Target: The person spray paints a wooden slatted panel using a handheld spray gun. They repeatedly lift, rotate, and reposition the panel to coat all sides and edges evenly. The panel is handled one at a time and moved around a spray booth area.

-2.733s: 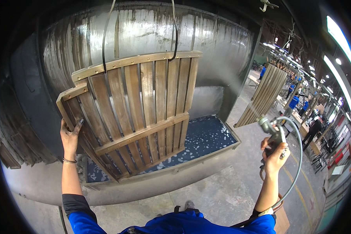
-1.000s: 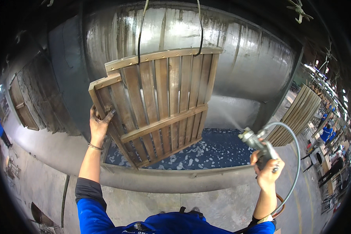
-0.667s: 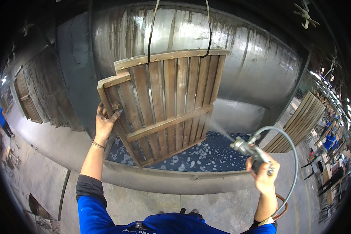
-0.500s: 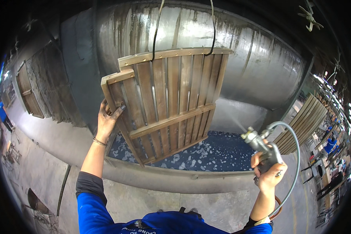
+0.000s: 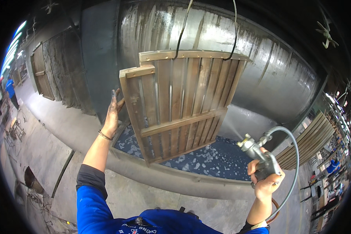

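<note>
**A:** What is the left hand doing?

**B:** It rests flat on the left edge of the brown wooden slatted panel. The fingers are spread out, not curled around anything. I think it keeps the panel from swinging or turning.

**A:** Why would it swing?

**B:** The panel hangs in the air from two thin dark wire hooks at its top bar. It is tipped a bit, above a dark blue wet trough with white foam, and in front of a big shiny grey metal wall. The wall and trough are likely there to catch stray spray and drips.

**A:** And on the right?

**B:** The right hand has its grip closed around a grey metal spray gun. The nozzle points up toward the panel's lower right corner, and a faint mist shows there. A grey hose loops from the gun down behind the wrist.
</note>
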The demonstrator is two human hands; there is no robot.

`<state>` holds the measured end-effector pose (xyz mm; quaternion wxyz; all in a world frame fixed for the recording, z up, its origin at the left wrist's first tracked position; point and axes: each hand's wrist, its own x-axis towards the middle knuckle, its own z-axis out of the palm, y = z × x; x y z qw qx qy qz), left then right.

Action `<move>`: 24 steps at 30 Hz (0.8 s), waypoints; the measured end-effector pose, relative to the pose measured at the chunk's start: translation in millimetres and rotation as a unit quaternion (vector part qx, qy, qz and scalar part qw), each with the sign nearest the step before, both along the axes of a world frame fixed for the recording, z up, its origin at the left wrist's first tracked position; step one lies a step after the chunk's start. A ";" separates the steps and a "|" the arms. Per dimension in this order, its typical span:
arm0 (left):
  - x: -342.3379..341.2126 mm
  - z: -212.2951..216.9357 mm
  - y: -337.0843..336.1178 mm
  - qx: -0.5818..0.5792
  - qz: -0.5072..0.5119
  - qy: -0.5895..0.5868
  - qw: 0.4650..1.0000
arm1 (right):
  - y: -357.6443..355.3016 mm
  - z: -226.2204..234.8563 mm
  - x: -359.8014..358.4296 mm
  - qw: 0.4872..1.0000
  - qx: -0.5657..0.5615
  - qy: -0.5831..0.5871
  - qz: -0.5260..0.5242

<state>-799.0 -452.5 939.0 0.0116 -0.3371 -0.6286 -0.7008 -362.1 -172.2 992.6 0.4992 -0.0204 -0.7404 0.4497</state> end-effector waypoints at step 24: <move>2.0 6.7 -1.2 -0.053 0.078 -0.033 0.995 | 12.4 -78.4 -33.4 0.945 0.038 -0.230 0.231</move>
